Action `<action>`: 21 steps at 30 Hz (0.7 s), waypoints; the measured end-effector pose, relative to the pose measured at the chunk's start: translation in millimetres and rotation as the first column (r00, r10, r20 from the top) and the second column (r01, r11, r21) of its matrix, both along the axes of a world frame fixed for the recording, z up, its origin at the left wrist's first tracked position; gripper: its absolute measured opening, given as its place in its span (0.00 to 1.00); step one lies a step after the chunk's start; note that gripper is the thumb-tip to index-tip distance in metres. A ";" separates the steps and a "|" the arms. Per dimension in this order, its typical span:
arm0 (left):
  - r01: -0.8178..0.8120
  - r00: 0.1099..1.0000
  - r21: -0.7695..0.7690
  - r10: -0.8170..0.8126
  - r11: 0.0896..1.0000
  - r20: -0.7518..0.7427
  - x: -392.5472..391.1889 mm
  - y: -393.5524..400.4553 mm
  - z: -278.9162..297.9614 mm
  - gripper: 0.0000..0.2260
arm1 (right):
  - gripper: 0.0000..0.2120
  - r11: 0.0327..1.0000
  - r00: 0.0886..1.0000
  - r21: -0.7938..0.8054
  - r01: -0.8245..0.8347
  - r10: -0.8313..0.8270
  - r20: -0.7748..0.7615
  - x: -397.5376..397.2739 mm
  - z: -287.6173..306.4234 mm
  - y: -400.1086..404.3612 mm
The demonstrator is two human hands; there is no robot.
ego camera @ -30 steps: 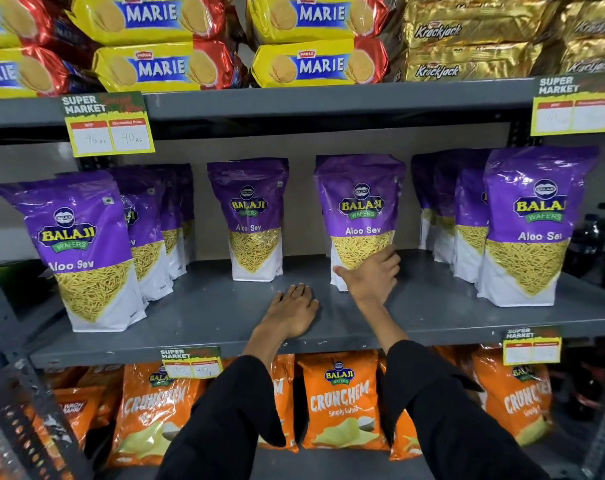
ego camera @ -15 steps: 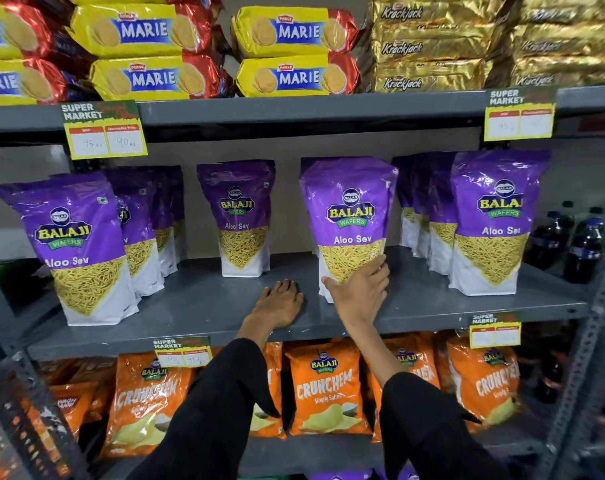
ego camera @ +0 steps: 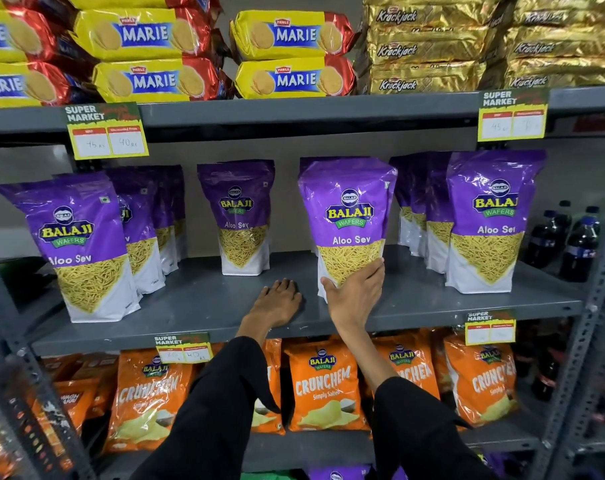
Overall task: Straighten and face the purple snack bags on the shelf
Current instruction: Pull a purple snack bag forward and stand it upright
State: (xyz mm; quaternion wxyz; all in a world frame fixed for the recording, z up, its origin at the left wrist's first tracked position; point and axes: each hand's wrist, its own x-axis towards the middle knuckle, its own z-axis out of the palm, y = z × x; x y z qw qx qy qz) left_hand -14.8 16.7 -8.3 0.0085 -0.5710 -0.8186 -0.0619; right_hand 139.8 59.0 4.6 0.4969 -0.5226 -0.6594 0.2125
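Left hand [ego camera: 279,299] lies flat and empty, palm down on the grey middle shelf [ego camera: 197,306], between the set-back Aloo Sev bag [ego camera: 238,216] and the centre one. Right hand [ego camera: 354,294] cups the lower front of that centre Aloo Sev bag [ego camera: 348,216], thumb and fingers spread around its base. Judged step: facing this bag; next it needs squaring level with the front right-hand bag [ego camera: 490,220].

Shop, grocery aisle. Grey metal shelf [ego camera: 204,303] rack, stocked in rows: biscuit packs [ego camera: 294,34] on top, purple snack bags [ego camera: 346,220] mid-level, orange chip bags [ego camera: 323,382] below. Yellow "Super Market" price tags [ego camera: 107,131] clipped to shelf edges. Cola bottles [ego camera: 578,247] on the next rack over.
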 end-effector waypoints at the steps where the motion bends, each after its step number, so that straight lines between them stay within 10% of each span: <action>1: 0.001 1.000 0.002 -0.001 1.000 0.000 0.2 -0.5 -0.1 0.24 | 0.56 1.000 1.000 0.000 -0.003 0.003 -0.004 -0.5 0.0 0.0; 21: 0.007 1.000 0.023 -0.007 1.000 0.014 3.0 -4.2 1.9 0.25 | 0.57 1.000 1.000 0.026 0.003 -0.003 0.011 -1.7 -5.5 6.4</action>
